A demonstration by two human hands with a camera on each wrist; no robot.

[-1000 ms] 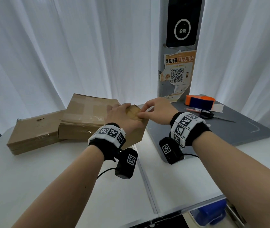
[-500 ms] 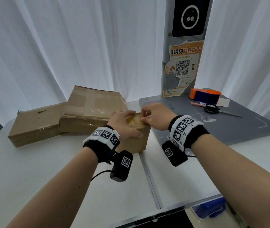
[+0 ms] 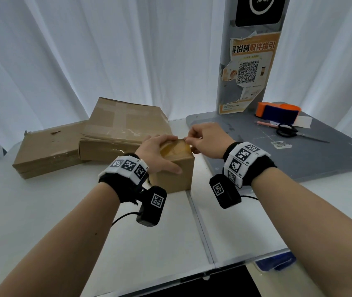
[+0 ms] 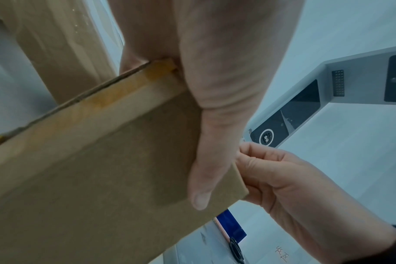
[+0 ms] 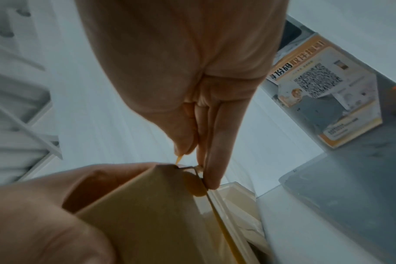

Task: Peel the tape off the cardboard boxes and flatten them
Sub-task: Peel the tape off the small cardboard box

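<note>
Nearest the camera, two bare forearms reach forward over the white bench (image 3: 42, 211), each wrist wrapped in a black band with square printed markers and a small black camera hanging beneath. Just past the wrists a small cardboard box (image 3: 179, 174) stands on the bench where two bench panels meet. The left hand (image 3: 158, 151) lies over the top of the small cardboard box, fingers curled over the far top edge and the thumb pressed flat down the near face, so it grips the box; the left wrist view shows that thumb (image 4: 206, 160) lying along the brown side. The right hand (image 3: 207, 140) sits at the box's far right top corner, thumb and forefinger pressed together and pinching the lifted end of the yellowish tape (image 5: 178, 159), with the remaining fingers curled in. The tape (image 3: 175, 150) runs glossy across the box top.

Behind and left of this box, a larger taped box (image 3: 125, 127) rests tilted against a flat brown box (image 3: 48, 146) lying at the bench's left. To the right a grey mat (image 3: 299, 155) carries black scissors (image 3: 286, 130), a pink pen (image 3: 267, 124) and an orange-and-blue tape dispenser (image 3: 278, 111). A grey post with a QR-code poster (image 3: 250, 71) rises behind the mat, before white curtains (image 3: 85, 50).
</note>
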